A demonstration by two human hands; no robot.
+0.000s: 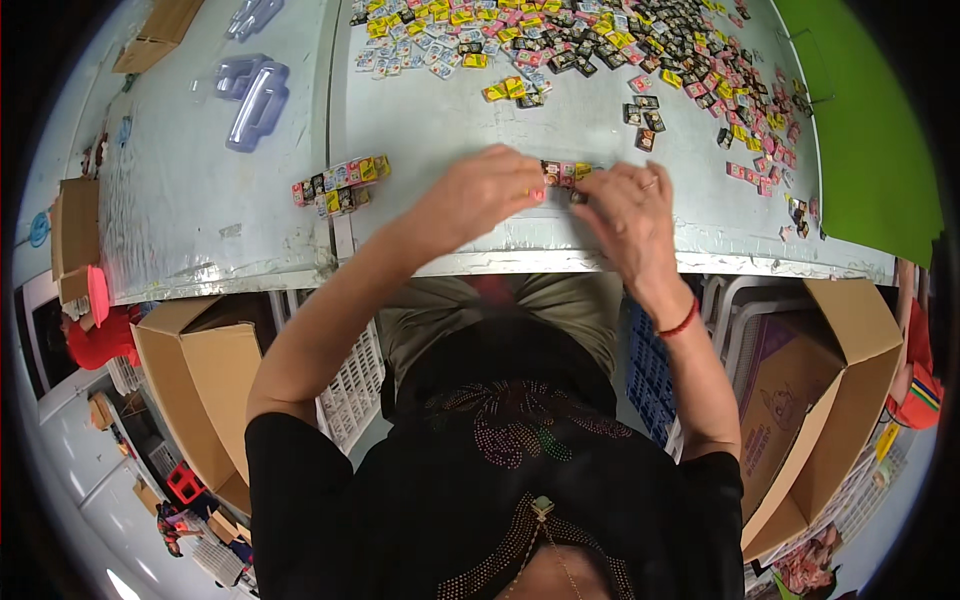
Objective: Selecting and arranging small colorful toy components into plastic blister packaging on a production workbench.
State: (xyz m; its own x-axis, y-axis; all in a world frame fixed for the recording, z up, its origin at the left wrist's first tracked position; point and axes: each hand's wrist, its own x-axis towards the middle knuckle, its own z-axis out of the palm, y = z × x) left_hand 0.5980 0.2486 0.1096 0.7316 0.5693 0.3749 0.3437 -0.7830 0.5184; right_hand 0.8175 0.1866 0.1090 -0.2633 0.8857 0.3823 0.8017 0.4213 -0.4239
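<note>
Between my hands a short row of small packets (566,172) in brown, pink and yellow lies near the table's front edge. My left hand (488,196) is closed at the row's left end, with a bit of pink at its fingertips; its grip is partly hidden. My right hand (634,208) curls over the right end, fingers bent onto the row. At its thumb is a small dark packet (578,198). Further left, stacked rows of similar packets (342,184) lie across the table's seam.
A large spread of loose packets (560,40) covers the far table, with a few black ones (645,120) nearer. Clear plastic trays (258,105) lie on the left. Open cartons (215,365) (830,420) stand below the edge on both sides. A green surface (870,130) borders the right.
</note>
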